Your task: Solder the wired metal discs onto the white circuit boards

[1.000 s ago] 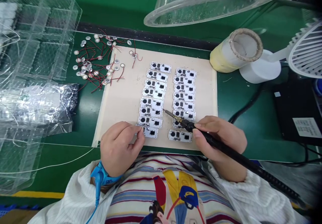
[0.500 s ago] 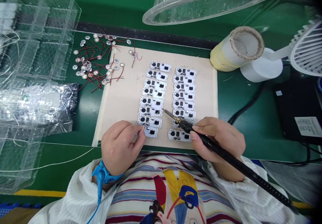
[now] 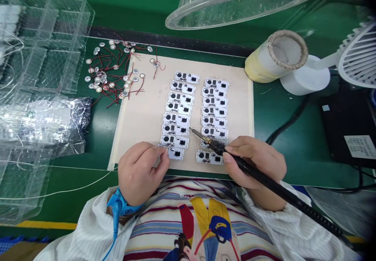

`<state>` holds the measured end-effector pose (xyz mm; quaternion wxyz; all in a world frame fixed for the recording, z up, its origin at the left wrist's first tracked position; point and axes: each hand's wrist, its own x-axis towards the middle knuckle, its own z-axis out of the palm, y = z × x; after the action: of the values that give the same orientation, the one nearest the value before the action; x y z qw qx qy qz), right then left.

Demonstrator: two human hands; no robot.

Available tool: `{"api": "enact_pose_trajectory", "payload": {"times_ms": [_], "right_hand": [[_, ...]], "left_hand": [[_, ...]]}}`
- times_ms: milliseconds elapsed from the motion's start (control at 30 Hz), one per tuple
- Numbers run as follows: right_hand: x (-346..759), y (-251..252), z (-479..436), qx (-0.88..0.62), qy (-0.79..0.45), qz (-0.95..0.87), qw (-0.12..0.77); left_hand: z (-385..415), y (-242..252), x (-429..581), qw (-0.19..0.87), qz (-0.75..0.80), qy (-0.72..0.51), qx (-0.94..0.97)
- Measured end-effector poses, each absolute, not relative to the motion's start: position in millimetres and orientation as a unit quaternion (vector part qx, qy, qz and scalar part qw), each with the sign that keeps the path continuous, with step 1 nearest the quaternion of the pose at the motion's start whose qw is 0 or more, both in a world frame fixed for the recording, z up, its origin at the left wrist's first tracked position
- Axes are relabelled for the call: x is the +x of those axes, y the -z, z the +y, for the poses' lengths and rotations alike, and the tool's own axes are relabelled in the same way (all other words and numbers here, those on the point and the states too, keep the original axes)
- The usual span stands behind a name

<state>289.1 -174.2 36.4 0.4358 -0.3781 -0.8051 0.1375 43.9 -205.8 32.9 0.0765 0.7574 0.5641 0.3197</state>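
My right hand grips a black soldering iron, its metal tip beside the right edge of a board in the left column. My left hand, with a blue strap at the wrist, is pinched at the lower left boards; something thin shows at its fingertips, probably the end of a fine wire, too small to tell. White circuit boards lie in two columns, the left one and the right one, on a beige sheet. My left fingertips partly cover the lowest left board.
Small metal discs with red wires lie at the back left. Clear plastic trays and a silvery bag are at the left. A yellow-white cup, a white fan and a black box stand right. A clear hood hangs above.
The iron's tip has shifted very slightly left. My left hand stays nearly in place, and the thin strand at its fingertips is less visible. The boards have not moved.
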Motion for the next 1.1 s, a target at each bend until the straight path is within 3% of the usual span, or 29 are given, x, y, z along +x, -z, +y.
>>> {"api": "enact_pose_trajectory", "payload": {"times_ms": [1100], "right_hand": [[293.3,-33.8,-180.1,-0.389,-0.141,-0.811,0.414]], "left_hand": [[-207.7,-25.4,43.7,0.059,0.568,-0.310,0.760]]}}
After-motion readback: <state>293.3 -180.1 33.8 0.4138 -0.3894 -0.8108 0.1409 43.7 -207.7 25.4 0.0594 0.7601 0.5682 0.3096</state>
